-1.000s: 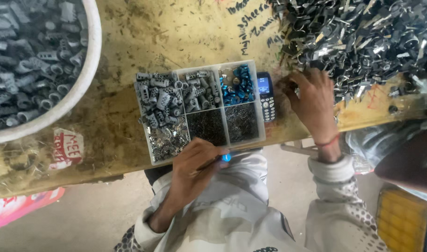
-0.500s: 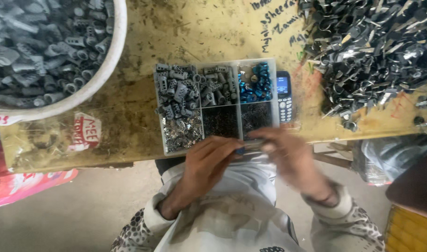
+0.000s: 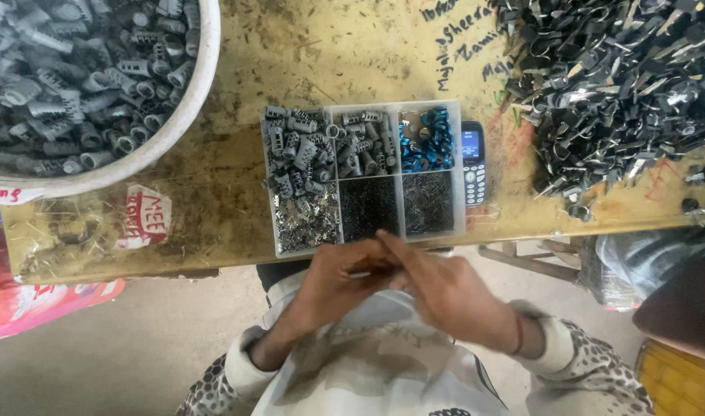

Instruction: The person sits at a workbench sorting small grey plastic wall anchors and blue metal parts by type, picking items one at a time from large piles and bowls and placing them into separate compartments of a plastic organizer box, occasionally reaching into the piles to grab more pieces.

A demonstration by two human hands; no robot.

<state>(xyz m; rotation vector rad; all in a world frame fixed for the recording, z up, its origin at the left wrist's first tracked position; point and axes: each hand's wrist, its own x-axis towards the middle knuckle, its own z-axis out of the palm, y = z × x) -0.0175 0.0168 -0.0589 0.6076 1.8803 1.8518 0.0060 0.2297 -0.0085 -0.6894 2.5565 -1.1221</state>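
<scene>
A: Layout, left to right, all relative to the clear parts tray?

B: Far left of the tray: big white tub full of grey plastic sleeves. Between tub and tray: bare wooden bench. The tray itself has six cells. Top left and top middle hold grey sleeves, top right holds blue rings. Bottom left holds shiny metal bits, and the other two bottom cells hold dark fine pins.

A: Right of the tray?

B: A small keypad phone touches the tray's right wall. Further right: a heap of dark metal clips.

A: Hands?

B: Both just below the tray's front edge, off the bench, over the person's lap. Left hand and right hand meet fingertip to fingertip under the tray's bottom middle cell.

A: Grip state?

B: The left hand's fingers are pinched on a small pale part, thin, possibly a pin; too blurred to be sure. The right hand's fingers lie across it, curled. Can't tell whether they clamp anything.
</scene>
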